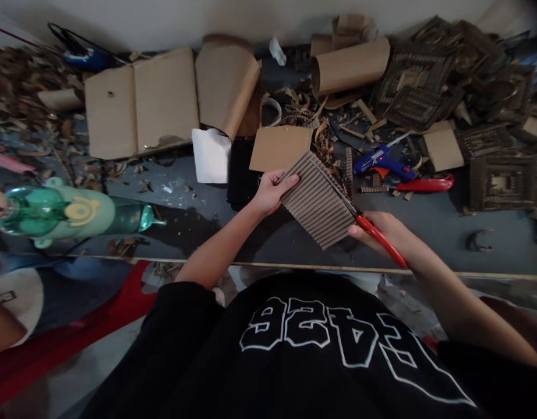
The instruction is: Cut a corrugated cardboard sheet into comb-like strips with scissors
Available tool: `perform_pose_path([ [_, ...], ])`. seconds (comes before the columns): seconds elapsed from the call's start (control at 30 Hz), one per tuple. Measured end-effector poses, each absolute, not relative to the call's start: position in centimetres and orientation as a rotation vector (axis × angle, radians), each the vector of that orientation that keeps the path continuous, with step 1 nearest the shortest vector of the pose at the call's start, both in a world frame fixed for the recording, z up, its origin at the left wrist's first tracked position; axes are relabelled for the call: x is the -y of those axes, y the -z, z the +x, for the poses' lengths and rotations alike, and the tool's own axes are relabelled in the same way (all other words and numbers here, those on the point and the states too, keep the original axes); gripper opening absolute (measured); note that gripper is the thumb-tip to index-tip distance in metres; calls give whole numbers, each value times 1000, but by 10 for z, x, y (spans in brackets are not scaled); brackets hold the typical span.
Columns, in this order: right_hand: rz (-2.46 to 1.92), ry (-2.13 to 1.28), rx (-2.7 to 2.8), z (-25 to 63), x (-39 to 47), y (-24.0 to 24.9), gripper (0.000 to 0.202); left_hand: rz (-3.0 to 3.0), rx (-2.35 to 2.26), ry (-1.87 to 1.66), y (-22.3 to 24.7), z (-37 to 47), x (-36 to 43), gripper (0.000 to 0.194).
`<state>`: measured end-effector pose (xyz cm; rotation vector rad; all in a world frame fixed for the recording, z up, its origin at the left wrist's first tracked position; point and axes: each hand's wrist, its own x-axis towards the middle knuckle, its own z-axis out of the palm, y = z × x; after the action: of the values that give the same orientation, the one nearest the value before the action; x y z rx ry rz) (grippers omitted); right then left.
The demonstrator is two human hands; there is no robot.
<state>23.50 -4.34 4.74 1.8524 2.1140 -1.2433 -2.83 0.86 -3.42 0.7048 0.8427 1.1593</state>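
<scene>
Scraps of cut cardboard litter a dark grey tabletop (194,203) that runs up to a pale wall at the far side.

Seen from the head camera, the left hand (268,191) pinches the far left corner of a ribbed piece of corrugated cardboard (316,201), thumb on top and fingers beneath, holding it tilted just above the tabletop near the middle of the scene. The right hand (382,230) is closed around the red handles of a pair of scissors (360,221), whose blades lie along the right edge of that piece.

Just beyond the scissors lie a blue glue gun (384,163) and a red-handled tool (423,185). Farther back stand a rolled cardboard tube (351,67) and a large flat cardboard sheet (140,105) to the left. A green water bottle (71,212) lies on its side at the left edge. Dark woven cardboard pieces (426,87) pile up at far right.
</scene>
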Motion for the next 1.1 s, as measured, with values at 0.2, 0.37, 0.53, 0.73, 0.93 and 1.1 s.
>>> perform_pose_path([
  [0.2,1867,1593,-2043,240,38,-44,77,693,-830,-1140,33,-28,-6,47],
  [0.37,1625,1920,-1966,243,35,-47,52,671,-832,-1140,34,-28,-7,47],
  [0.53,1723,1597,-2097,242,36,-46,17,680,-865,-1107,32,-28,-5,49],
  [0.73,1629,1699,-2274,249,40,-43,16,714,-797,-1068,29,-29,-3,47],
  [0.93,1584,1831,-2258,252,43,-42,21,722,-826,-1081,33,-29,-3,47],
  [1.1,1705,1775,-2168,252,42,-30,29,731,-875,-1063,38,-30,-4,48],
])
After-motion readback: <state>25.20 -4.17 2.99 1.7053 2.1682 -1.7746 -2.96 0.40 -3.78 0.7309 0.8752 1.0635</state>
